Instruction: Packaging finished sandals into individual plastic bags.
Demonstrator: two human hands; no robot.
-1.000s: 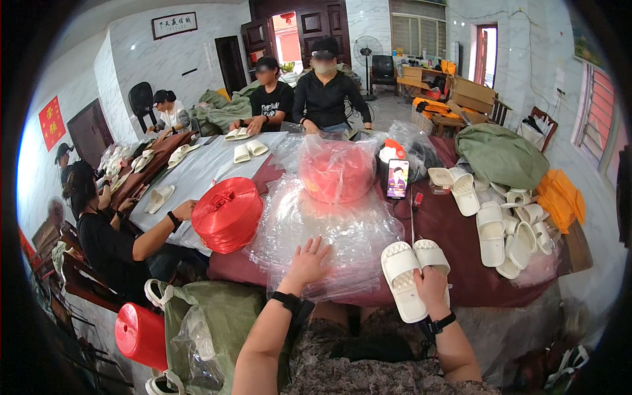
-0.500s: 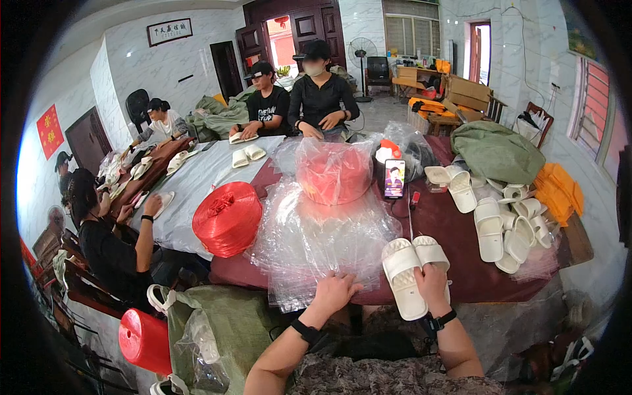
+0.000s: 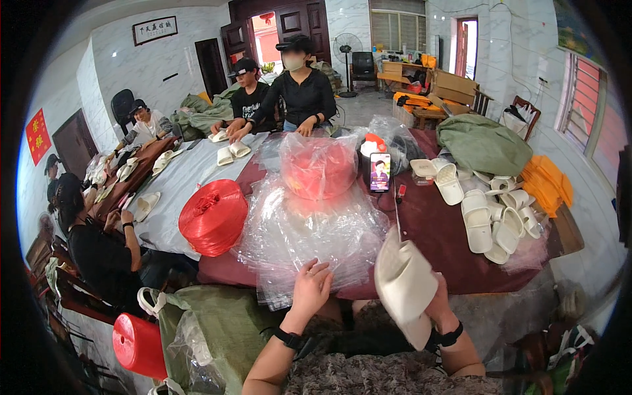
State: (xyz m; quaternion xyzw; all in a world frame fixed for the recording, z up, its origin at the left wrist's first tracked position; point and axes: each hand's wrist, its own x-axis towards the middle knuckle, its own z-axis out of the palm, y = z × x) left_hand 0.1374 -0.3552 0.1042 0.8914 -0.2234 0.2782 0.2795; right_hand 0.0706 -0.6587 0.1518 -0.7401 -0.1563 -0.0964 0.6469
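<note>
My right hand grips a pair of cream slide slippers at the table's near edge. The slippers are tipped on their side, smeared a little by motion, and the nearer one hides most of the other. My left hand holds nothing; its fingers are apart over the near edge of a stack of clear plastic bags. On the far part of that stack sits a roll of red plastic twine under clear film.
Left of the bags stands another red twine roll. A phone is propped up ahead, and loose slippers are piled at the right. A green sack and a red roll flank me at lower left. Several people work across the table.
My right hand has lifted the slippers and turned them onto their side. My left hand has come off the bags' edge a little and its fingers have spread. The view has shifted slightly.
</note>
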